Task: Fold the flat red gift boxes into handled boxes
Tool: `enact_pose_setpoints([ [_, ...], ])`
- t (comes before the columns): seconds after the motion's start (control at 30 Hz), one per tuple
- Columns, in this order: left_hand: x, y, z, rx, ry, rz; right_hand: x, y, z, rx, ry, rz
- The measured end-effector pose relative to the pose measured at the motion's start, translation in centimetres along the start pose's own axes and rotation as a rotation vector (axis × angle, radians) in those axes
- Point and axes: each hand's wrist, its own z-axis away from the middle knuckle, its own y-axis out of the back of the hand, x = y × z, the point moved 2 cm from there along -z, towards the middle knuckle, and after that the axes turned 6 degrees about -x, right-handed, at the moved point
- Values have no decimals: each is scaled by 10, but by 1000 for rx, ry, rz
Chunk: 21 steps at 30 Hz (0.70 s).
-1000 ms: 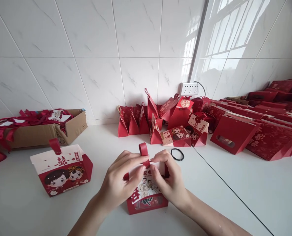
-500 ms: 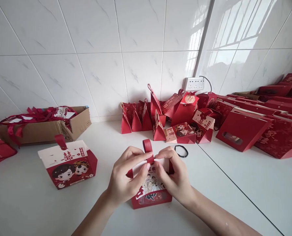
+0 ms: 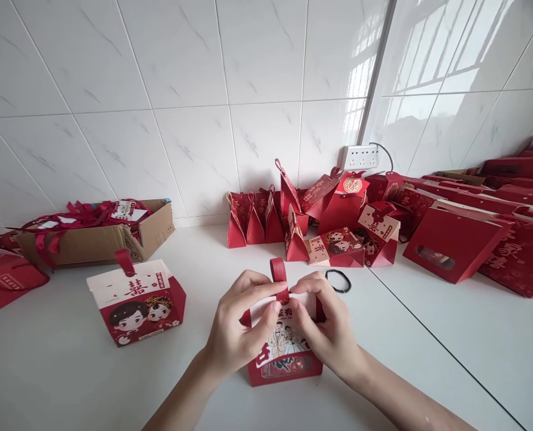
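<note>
A red and white gift box (image 3: 285,346) with a printed couple and a clear window low on its front stands upright before me. My left hand (image 3: 246,317) pinches its top edge at the left, thumb in front and fingers behind. On the right of that edge my right hand (image 3: 323,320) pinches in the same way. Between the hands a red ribbon loop (image 3: 279,270) rises from the top. Off to the left stands another gift box (image 3: 143,302) with two cartoon faces and its own red loop, touched by neither hand.
A cardboard box (image 3: 84,245) of dark red ribbons lies at the back left, beside a red bag (image 3: 8,281). Several small gift boxes (image 3: 262,224) line the wall. Larger red boxes (image 3: 457,239) crowd the right. A black hair tie (image 3: 338,280) lies behind my right hand.
The whole scene has shifted slightly right and down as the view turned a little. Both hands keep their pinch on the top of the gift box.
</note>
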Motion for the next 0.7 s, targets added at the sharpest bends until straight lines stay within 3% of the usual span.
enact_pose_setpoints([
  [0.37, 2, -3, 0, 44, 70, 26, -2, -1, -3, -11, -28, 17],
  [0.53, 2, -2, -1, 33, 174, 83, -4, 0, -6, -22, -90, 9],
  [0.7, 0, -1, 1, 24, 295, 107, -3, 1, -7, -39, -54, 3],
])
